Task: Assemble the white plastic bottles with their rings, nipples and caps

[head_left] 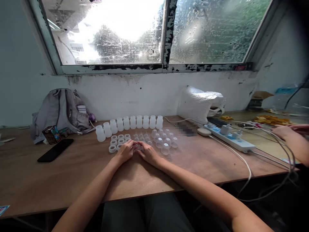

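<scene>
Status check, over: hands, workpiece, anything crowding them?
Left hand and right hand meeting at small clear piece, grip partly hidden. White rings close left, clear domed caps close right.

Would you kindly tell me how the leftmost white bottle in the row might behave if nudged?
The bottle might tip at a firm push, since it stands taller than it is wide. It is probably light, as its translucent walls look like plastic. Once toppled, it may roll, given its rounded sides.

Toward the table's (79, 180) far edge: ten bottles (133, 122), one backpack (56, 104), one carton (50, 135) (rings (112, 150) and domes (165, 150), crowded, escape a sure count).
</scene>
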`<state>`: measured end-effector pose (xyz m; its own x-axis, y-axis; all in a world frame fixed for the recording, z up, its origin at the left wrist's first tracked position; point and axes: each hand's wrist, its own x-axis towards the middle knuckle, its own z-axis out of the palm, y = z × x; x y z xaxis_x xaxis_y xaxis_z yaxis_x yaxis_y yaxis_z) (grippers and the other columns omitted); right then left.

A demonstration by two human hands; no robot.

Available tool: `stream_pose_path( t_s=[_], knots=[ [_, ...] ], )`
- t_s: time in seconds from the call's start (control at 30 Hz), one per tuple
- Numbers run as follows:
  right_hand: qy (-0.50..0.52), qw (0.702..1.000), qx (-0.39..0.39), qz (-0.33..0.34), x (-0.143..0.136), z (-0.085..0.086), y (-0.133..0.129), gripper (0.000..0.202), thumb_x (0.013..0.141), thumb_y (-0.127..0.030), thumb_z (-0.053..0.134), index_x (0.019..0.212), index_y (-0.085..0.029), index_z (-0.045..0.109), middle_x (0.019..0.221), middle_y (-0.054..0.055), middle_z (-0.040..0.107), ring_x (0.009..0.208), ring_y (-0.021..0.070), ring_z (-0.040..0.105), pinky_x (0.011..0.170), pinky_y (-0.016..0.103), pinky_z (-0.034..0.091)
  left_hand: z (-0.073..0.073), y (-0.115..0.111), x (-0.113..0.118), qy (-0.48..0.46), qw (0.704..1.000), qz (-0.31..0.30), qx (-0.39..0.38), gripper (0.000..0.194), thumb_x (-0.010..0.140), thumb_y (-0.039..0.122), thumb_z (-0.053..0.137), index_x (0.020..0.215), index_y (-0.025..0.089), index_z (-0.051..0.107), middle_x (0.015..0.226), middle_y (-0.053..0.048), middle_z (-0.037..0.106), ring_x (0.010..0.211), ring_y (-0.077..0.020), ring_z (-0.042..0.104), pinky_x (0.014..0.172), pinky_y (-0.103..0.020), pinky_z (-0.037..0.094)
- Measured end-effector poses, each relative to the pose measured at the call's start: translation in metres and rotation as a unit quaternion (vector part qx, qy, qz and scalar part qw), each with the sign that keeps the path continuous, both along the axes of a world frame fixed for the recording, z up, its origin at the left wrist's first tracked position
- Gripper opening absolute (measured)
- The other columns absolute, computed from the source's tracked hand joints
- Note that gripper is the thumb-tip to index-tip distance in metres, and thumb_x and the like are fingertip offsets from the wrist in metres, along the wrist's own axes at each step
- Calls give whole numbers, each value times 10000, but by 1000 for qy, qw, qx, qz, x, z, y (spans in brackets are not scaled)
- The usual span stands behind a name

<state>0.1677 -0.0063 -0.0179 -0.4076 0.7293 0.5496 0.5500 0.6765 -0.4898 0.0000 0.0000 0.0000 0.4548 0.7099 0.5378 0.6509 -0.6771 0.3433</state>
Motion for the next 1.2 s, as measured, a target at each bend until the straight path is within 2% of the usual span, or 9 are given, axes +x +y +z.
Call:
stream_pose_path(
  t_s=[0.13,0.4,0.83,1.0,1.2],
  knots=[
    [-2,1000,-14,-8,0,1,0,407,750,-249,536,1140,-158,463,1102,112,553,1017,202,512,879,355,390,-2,-1,2,1,1000,-10,-6,185,821,168,401,950,186,533,900,-49,566,823,-156,551,741,-274,443],
    [1,1000,-7,0,0,-2,4,408,736,-235,557,1127,-156,471,1091,104,562,1010,195,515,873,337,394,-3,0,5,8,1000,-13,-10,184,826,143,383,914,165,542,844,-53,566,764,-146,553,699,-266,449],
    [-34,999,6,4,6,-2,8,404,738,-120,511,1140,-126,470,1089,119,559,1023,209,495,888,347,386,-5,5,1,21,999,-40,8,230,837,143,361,1004,168,517,936,-66,577,850,-155,556,744,-276,452],
    [-34,999,23,-29,8,-1,8,439,721,-58,459,1156,-112,462,1128,125,530,1063,205,459,922,356,365,-3,4,1,50,997,-23,50,230,810,171,436,1028,187,506,971,-51,582,901,-170,534,825,-310,410],
    [25,994,42,-102,15,1,15,437,722,-87,454,1159,-100,453,1135,140,512,1083,213,440,937,369,362,-2,3,0,68,995,7,71,212,792,257,493,993,200,527,931,-38,576,910,-176,516,845,-315,377]
  ],
)
